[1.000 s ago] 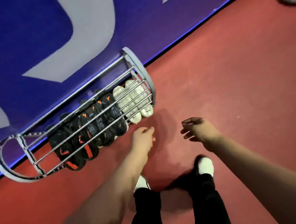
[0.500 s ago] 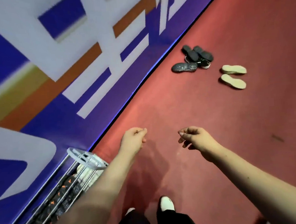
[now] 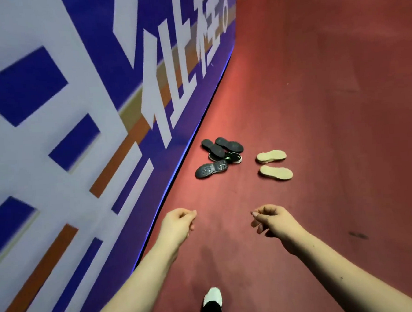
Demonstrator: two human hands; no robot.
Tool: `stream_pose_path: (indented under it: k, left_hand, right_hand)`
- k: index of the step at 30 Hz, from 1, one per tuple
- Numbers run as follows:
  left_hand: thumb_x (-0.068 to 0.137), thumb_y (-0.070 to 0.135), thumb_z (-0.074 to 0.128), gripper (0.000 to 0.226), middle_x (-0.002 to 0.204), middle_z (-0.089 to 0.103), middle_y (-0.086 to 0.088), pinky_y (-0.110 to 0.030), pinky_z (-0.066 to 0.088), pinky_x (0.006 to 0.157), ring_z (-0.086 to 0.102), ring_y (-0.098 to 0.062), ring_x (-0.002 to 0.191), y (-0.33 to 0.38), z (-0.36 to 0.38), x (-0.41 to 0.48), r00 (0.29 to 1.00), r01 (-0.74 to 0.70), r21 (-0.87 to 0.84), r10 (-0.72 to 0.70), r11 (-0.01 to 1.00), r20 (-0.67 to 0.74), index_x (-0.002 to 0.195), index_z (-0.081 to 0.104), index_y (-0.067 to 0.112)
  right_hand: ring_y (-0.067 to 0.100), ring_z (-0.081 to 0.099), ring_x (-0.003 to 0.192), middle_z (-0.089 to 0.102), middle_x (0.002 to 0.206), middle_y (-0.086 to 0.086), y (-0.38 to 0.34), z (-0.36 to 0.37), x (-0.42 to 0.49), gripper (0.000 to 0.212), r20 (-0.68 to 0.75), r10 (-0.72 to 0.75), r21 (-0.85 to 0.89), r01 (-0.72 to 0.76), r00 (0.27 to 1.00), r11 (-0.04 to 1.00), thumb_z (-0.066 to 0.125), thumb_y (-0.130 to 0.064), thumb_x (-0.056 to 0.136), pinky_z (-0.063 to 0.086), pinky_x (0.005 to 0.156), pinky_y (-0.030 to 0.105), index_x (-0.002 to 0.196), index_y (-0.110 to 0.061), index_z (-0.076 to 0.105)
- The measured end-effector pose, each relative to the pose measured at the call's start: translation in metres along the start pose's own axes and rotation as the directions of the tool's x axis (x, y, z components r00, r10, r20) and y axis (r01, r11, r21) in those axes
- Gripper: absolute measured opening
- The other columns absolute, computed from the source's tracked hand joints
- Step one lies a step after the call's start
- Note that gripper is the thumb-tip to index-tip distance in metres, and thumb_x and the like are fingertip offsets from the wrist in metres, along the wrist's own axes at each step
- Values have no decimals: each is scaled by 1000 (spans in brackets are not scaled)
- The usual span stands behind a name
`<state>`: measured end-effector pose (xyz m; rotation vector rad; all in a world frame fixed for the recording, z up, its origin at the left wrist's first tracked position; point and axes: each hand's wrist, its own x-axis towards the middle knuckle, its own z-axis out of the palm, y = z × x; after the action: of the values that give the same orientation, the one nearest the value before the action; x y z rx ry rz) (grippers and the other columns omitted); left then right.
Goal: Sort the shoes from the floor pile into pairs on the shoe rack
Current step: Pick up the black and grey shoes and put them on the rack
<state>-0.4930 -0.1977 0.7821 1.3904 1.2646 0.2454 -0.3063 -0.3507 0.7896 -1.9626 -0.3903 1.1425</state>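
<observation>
Idle above floor (image 3: 319, 123): left hand (image 3: 178, 224), right hand (image 3: 275, 220), fingers (image 3: 259, 213) loosely curled, gripping nothing. Ahead near wall (image 3: 51, 118): 4 black shoes (image 3: 221, 156) heaped; 2 tan shoes (image 3: 272, 156) soles-up, side by side.

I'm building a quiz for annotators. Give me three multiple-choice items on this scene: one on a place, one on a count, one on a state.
1. Where do the pale shoes lie?
A) right of the dark shoe pile
B) left of the pile
C) on top of the pile

2. How many pale shoes are there?
A) one
B) two
C) four

3. What do the left hand and right hand hold?
A) nothing
B) a dark shoe each
C) one pale shoe

Answers: 1 A, they lie apart from the pile, to its right; 2 B, two pale soles face up side by side; 3 A, the fingers of both are loosely curled and empty.
</observation>
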Motion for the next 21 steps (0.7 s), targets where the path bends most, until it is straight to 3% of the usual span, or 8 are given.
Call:
stream_pose_path:
  k: [10,21]
  left_hand:
    - [89,19,59,19,58,55,-4,-20,29,43,39,-15,45,127,52,165,990,-7,96,-7,995,143,71,59,12]
    - [87,20,59,18,57,55,-4,-23,29,47,38,-16,46,235,141,331,997,62,164,-70,985,43,72,58,11]
  right_hand:
    - [12,53,54,68,74,5,-81,-71,128,13,-120,54,81,-45,991,996,56,-16,93,38,52,21,81,-14,59]
    - [12,52,53,66,71,4,-155,-167,349,15,-13,55,33,-55,998,998,57,-15,93,36,48,20,78,-14,56]
